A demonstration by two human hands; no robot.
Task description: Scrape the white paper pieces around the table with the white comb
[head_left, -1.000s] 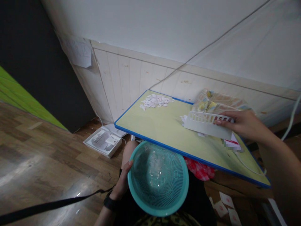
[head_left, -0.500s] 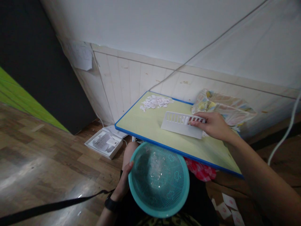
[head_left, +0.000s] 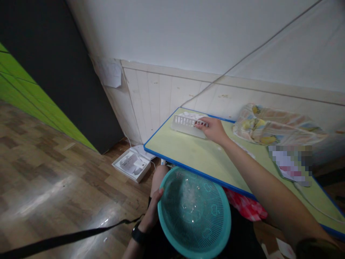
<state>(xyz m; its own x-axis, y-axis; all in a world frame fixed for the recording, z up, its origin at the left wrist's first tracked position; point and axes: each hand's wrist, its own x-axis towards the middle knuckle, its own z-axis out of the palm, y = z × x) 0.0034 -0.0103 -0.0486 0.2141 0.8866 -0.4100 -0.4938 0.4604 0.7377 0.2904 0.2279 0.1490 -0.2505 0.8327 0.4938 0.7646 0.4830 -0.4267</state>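
Observation:
My left hand [head_left: 155, 205] is closed on the left rim of a teal plastic colander [head_left: 219, 228] beneath the table's front edge. Small clear, shiny pieces [head_left: 190, 199] lie in the bottom of it. Over the table, my right hand [head_left: 215, 130] pinches the right end of a white slotted plastic panel [head_left: 185, 128], tilted with its row of slots along the top. Just behind the panel, partly hidden by it, is a heap of small white flakes [head_left: 192, 115]. Whether the panel touches them I cannot tell.
The pale yellow table [head_left: 183, 151] has a blue edge and stands against the wall. At its back right lies a patterned cloth bag [head_left: 280, 126], with a blurred-out phone-like item [head_left: 292, 165] nearer. An open white box [head_left: 132, 165] sits on the floor; red checked fabric [head_left: 246, 205] hangs below the table.
My right hand has carried the slotted panel left and back across the table, to the front of the white flakes. My left hand still holds the colander. The view has shifted right.

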